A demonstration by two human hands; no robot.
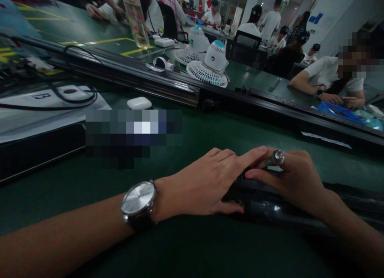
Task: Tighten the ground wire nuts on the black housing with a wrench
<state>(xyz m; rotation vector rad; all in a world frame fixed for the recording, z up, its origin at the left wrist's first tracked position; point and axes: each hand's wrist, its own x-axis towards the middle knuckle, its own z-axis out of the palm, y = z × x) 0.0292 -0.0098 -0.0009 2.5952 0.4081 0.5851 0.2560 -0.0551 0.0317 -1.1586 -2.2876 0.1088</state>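
My left hand, with a silver-faced watch at the wrist, lies over the near end of a long glossy black part. Its thumb presses the front side, and the other fingers reach across the top, the index finger up to my right hand. My right hand is closed in a pinch on a slim tool with a clear, shiny rounded end, tilted over the black part. The tool's tip is hidden between the hands. Small dark bits between the fingers are too dim to make out.
A white earbud case and a dark flat device lie to the left, by white paper. A black rail crosses the green table. Beyond it stand white fans; a person sits at the far right.
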